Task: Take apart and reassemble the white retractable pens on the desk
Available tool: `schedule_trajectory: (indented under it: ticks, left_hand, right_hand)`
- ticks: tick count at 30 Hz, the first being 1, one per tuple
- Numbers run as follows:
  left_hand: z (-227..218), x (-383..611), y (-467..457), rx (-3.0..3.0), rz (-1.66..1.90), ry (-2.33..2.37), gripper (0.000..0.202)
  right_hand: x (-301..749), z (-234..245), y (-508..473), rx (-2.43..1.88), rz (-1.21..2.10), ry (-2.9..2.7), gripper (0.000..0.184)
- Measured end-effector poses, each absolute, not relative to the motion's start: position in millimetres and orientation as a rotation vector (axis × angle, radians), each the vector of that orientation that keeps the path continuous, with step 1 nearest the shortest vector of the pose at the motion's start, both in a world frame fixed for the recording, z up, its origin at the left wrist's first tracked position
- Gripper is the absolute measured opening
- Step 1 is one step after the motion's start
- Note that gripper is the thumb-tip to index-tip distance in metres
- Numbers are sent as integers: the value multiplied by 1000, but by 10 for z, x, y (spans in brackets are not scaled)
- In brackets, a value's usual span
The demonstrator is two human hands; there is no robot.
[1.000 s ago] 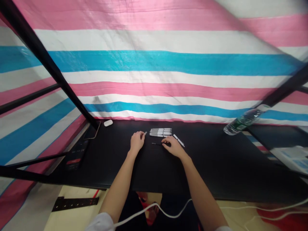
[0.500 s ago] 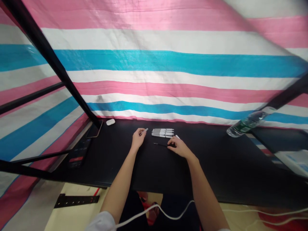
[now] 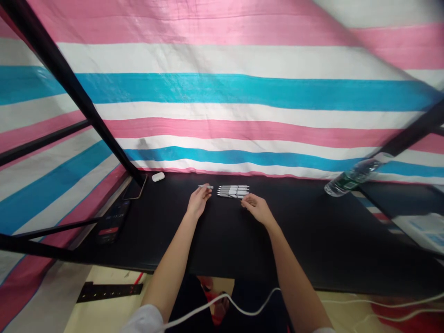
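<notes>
My left hand (image 3: 198, 201) is closed in a pinch on a small grey-white pen barrel part (image 3: 206, 186), which points left and right above the fingertips. My right hand (image 3: 255, 206) is closed too, its fingertips on a thin pen refill (image 3: 236, 196) whose dark end reaches left over the nearest pens. Between the hands lies a row of several white and grey pens (image 3: 233, 188), side by side on the black table (image 3: 229, 245). The right fingers sit at the near right end of this row and partly hide what they grip.
A white earbud case (image 3: 158, 176) and a phone (image 3: 135, 187) lie at the back left, with another dark phone (image 3: 114, 222) nearer. To the right, a clear bottle (image 3: 354, 178) lies tilted. Black frame bars (image 3: 86, 104) and a striped sheet (image 3: 222, 88) enclose the table.
My right hand has moved the refill up from the bare table to the near edge of the pen row. My left hand has turned the barrel part flatter.
</notes>
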State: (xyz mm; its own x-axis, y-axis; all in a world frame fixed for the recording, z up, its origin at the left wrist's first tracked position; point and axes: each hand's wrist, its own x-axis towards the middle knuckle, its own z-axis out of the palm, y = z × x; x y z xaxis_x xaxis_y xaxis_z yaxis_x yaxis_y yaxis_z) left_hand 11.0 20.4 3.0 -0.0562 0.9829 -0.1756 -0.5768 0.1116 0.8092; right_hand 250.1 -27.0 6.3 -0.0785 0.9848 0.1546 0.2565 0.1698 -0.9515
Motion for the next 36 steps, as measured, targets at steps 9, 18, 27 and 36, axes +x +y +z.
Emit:
schedule_trajectory:
  ticks: [9,18,27,36]
  left_hand:
    - [35,170,188,565,1319,805,13]
    - [39,206,175,573,1322,754,12]
    - [86,236,137,618,1337,738,14]
    - [106,285,82,695,1321,663,20]
  right_hand:
    - [2434,47,-195,-922,1300,-803,28]
    - [2565,-145,-62,-874,1242,-595,22]
    - [2504,-63,-107,-843,1203,-515,26]
    - [2434,-32,-128,-862,1215,-596,32]
